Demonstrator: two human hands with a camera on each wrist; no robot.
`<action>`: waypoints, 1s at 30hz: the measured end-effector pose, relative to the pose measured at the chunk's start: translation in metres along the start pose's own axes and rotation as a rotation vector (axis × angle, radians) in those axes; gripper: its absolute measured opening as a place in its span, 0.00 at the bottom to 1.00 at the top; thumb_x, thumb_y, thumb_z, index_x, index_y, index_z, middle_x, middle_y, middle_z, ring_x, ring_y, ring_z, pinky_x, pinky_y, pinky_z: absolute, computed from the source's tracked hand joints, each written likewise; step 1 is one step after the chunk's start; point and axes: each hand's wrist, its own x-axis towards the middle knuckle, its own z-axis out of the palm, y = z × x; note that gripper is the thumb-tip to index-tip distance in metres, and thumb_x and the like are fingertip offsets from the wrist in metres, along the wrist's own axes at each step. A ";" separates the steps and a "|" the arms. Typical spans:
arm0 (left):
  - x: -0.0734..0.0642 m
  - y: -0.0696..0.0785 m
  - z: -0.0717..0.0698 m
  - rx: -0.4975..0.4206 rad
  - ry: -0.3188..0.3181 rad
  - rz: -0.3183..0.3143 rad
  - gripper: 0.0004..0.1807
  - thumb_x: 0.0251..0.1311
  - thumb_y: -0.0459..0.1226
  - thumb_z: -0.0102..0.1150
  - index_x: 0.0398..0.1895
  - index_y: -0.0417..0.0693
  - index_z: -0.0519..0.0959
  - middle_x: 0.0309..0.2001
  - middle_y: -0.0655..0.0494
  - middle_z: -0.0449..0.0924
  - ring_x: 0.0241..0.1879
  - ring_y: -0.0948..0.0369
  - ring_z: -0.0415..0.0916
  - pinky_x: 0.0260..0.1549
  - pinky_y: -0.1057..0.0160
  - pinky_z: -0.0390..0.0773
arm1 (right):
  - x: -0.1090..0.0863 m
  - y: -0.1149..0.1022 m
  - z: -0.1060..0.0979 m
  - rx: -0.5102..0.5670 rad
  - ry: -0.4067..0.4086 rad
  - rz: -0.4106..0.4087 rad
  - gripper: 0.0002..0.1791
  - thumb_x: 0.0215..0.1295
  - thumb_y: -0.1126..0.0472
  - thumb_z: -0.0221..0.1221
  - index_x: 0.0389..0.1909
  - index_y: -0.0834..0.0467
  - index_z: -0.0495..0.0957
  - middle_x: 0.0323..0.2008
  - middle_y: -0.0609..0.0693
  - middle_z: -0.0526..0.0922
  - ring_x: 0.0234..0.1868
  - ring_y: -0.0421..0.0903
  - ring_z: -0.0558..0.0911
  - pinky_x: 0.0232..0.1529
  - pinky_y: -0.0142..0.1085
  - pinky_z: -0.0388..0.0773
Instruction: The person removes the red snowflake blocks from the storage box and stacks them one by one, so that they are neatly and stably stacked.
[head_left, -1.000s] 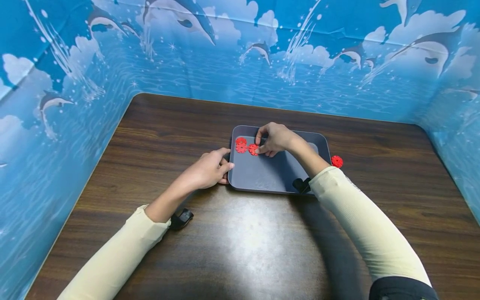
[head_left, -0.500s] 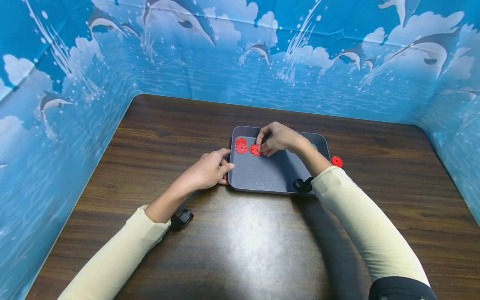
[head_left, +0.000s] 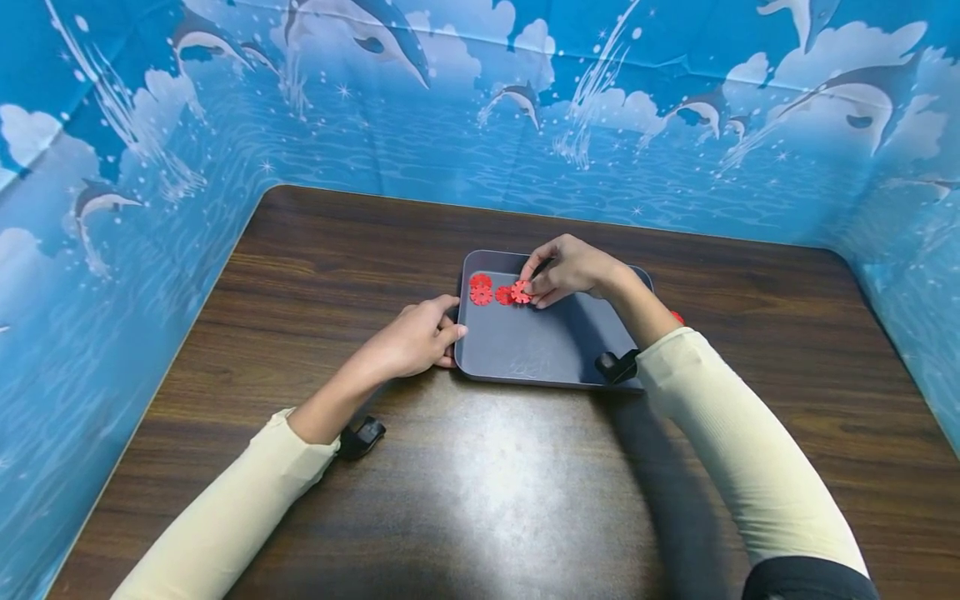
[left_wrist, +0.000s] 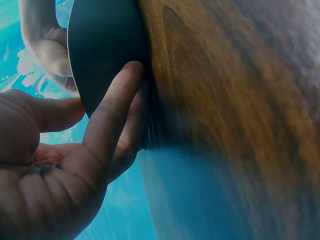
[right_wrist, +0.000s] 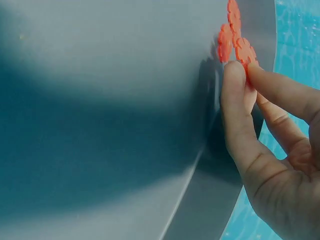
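In the head view a dark grey tray [head_left: 525, 346] lies on the table. My left hand [head_left: 420, 337] holds its left wall, thumb at the rim and fingers against the outer side [left_wrist: 107, 42]. Over the tray's back part, my right hand [head_left: 573, 267] pinches a notched red plastic disc [head_left: 520, 292] between thumb and index finger. That disc is tilted up in the right wrist view [right_wrist: 246, 51]. Just left of it, another red disc [head_left: 503, 296] lies on the tray floor. Two overlapping red discs [head_left: 481, 289] lie in the tray's back left corner.
Right of the tray, a red disc [head_left: 678, 317] on the table is mostly hidden by my right forearm. The brown wooden table [head_left: 337, 242] meets a blue dolphin-print curtain [head_left: 450, 150] at its back and sides.
My right hand has moved slightly right and up, separating the pinched disc from one beneath or beside it and tilting it. The forearm now covers most of the outside disc. My left hand stays put.
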 end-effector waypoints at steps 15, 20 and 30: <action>0.000 -0.001 0.000 -0.001 -0.003 0.000 0.35 0.85 0.37 0.49 0.87 0.38 0.52 0.57 0.37 0.80 0.41 0.55 0.89 0.42 0.64 0.94 | -0.022 0.007 -0.024 -0.006 0.006 0.053 0.10 0.76 0.74 0.61 0.55 0.71 0.80 0.40 0.57 0.89 0.39 0.49 0.90 0.52 0.46 0.94; 0.000 -0.001 -0.001 0.002 -0.003 0.002 0.35 0.86 0.37 0.49 0.87 0.39 0.51 0.56 0.37 0.80 0.41 0.55 0.89 0.42 0.64 0.94 | -0.033 0.014 -0.037 -0.016 0.011 0.061 0.11 0.77 0.72 0.61 0.55 0.71 0.80 0.41 0.57 0.89 0.40 0.49 0.90 0.52 0.46 0.94; 0.002 -0.002 0.000 0.008 0.004 0.009 0.34 0.85 0.37 0.49 0.87 0.38 0.52 0.55 0.37 0.81 0.40 0.56 0.89 0.41 0.64 0.94 | -0.057 0.032 -0.060 -0.042 0.059 0.078 0.12 0.78 0.70 0.60 0.57 0.69 0.78 0.42 0.54 0.90 0.42 0.50 0.91 0.53 0.48 0.94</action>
